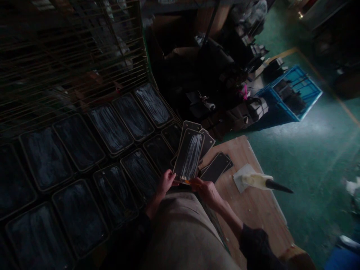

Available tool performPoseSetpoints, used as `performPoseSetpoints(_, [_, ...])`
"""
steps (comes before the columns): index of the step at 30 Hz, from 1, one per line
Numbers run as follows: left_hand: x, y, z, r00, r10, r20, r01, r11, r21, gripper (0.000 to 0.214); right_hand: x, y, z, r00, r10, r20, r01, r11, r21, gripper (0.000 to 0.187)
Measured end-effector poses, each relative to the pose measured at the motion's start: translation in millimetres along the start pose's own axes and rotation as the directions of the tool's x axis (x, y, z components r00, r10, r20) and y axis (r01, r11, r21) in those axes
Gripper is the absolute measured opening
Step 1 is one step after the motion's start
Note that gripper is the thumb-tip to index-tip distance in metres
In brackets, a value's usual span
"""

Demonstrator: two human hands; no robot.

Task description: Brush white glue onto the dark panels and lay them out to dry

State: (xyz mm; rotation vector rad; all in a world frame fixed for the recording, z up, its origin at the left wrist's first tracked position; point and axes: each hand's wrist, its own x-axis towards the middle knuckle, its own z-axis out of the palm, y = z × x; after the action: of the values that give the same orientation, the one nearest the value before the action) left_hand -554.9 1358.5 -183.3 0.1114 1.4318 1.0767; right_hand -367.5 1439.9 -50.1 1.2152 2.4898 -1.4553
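Observation:
My left hand [166, 182] is closed on the lower edge of a dark rectangular panel [189, 154] streaked with white glue, held upright over a small stack of similar panels [206, 140]. My right hand [204, 188] grips the panel's bottom right corner, with a small orange tool [188, 182] pinched in its fingers. More dark panels [216, 167] lie flat on the wooden board [253, 210] to the right.
Rows of glue-brushed dark panels [109, 127] lie on a wire rack [70, 48] to the left. A brush with a pale glue-covered head [266, 182] rests on a white pad on the board. A blue crate [292, 92] and clutter stand on the green floor [309, 150].

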Motion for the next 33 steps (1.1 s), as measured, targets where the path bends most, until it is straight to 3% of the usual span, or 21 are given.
performPoseSetpoints(3, [-0.6,-0.3,-1.7,1.000,-0.004,0.017,0.004,1.000,-0.006,0.038,12.5,2.4,-9.0,1.000,0.020,0.005,-0.020,0.990,0.137,0.027])
performPoseSetpoints(6, [-3.5,4.1,-1.7,0.998,-0.035,0.049,0.034,0.999,0.032,0.034,46.4,15.2,-26.8,0.994,0.005,-0.112,0.014,0.985,0.175,0.029])
performPoseSetpoints(10, [-7.6,11.4,-0.8,0.996,-0.033,0.085,0.027,0.997,0.071,0.032,94.1,28.6,-51.9,0.923,-0.011,-0.384,0.019,1.000,0.016,0.027])
performPoseSetpoints(13, [-7.9,12.4,-1.4,0.997,-0.022,0.072,0.018,0.998,0.059,0.035,118.4,26.5,-65.9,0.863,-0.070,-0.500,0.024,0.995,-0.098,0.028])
performPoseSetpoints(16, [-6.3,9.8,-2.7,0.997,-0.014,0.076,0.010,0.998,0.054,0.038,134.6,20.0,-72.4,0.859,-0.150,-0.490,0.042,0.973,-0.225,0.029])
performPoseSetpoints(19, [-4.5,7.2,-3.3,0.997,-0.032,0.071,0.028,0.998,0.053,0.040,144.2,17.3,-69.9,0.888,-0.175,-0.424,0.030,0.945,-0.327,0.028])
performPoseSetpoints(24, [-4.3,7.2,-3.1,0.996,-0.037,0.077,0.035,0.999,0.032,0.040,127.7,16.5,-49.6,0.955,-0.179,-0.238,0.093,0.939,-0.332,0.026])
performPoseSetpoints(29, [-4.8,10.2,-2.8,0.996,-0.052,0.075,0.048,0.997,0.058,0.035,73.8,5.7,-20.5,0.986,-0.161,-0.039,0.147,0.959,-0.241,0.024])
performPoseSetpoints(33, [-6.1,12.3,-3.4,0.995,-0.053,0.079,0.048,0.997,0.057,0.032,36.7,-2.3,1.2,0.992,-0.126,0.004,0.125,0.981,-0.147,0.024])
